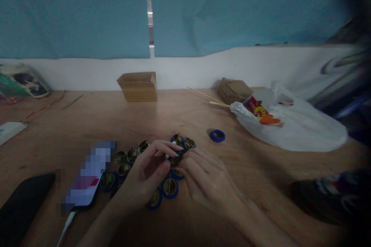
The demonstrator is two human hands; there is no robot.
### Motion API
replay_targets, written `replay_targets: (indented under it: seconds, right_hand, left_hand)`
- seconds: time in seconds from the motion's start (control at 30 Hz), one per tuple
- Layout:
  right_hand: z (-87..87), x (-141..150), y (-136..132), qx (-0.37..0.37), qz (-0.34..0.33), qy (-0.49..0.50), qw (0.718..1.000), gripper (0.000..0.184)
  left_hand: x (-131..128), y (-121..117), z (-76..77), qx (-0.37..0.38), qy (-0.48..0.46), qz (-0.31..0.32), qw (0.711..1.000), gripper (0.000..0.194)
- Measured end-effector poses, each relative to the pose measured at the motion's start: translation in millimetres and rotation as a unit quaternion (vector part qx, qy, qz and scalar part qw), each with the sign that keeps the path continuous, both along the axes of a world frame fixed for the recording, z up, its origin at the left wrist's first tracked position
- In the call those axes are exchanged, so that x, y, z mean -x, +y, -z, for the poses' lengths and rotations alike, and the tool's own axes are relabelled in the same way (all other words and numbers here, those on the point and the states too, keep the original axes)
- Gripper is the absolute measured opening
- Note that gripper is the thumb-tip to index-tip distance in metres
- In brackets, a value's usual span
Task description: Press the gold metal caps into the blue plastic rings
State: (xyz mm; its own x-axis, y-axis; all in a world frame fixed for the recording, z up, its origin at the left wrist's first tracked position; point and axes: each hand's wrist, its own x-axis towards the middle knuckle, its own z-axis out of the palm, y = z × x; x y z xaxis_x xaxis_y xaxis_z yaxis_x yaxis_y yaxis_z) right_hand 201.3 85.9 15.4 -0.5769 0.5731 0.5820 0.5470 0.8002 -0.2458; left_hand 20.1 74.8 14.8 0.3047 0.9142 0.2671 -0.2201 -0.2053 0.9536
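Observation:
My left hand [153,166] and my right hand [205,173] meet over a group of small round pieces on the wooden table. Between their fingertips is a small brass-coloured metal piece [175,160], mostly covered, so its exact kind does not show. The right fingers are closed on it; the left thumb and fingers curl around its other side. Beneath and around the hands lie several round gold-coloured metal pieces, some set in blue rings, such as the blue-ringed piece [169,188] in front. A loose blue ring [217,136] lies apart to the right.
A lit phone [92,177] with a white cable lies left, beside a black object [27,204]. Behind stand an open cardboard box [139,88] and a brown package [234,90]. Right are a white plastic bag [307,123], thin sticks [199,97] and a dark bottle-like object [327,197].

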Motion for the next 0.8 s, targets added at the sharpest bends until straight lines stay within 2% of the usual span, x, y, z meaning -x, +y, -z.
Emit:
replay_targets:
  seconds: [0.4,0.67,0.77,0.8]
  right_hand:
    - [1.9,1.5,0.9,-0.061,0.004,0.016,0.998,0.025]
    - [0.3,-2.4,-0.3,-0.014,-0.012,0.01,1.0,0.022]
    - [-3.3,-2.6,-1.3,0.045,-0.027,0.063,0.997,0.012]
    - [-4.8,-2.2,-1.5,0.068,-0.021,0.092,0.993,0.013]
  left_hand:
    - [0.3,1.3,5.6,-0.036,0.006,0.02,0.999,0.012]
    - [0.1,4.0,7.0,-0.012,-0.015,0.024,1.0,0.011]
    - [1.0,4.4,9.2,0.012,-0.041,0.016,0.999,0.012]
    - [1.1,4.4,9.9,0.024,-0.051,0.013,0.998,0.012]
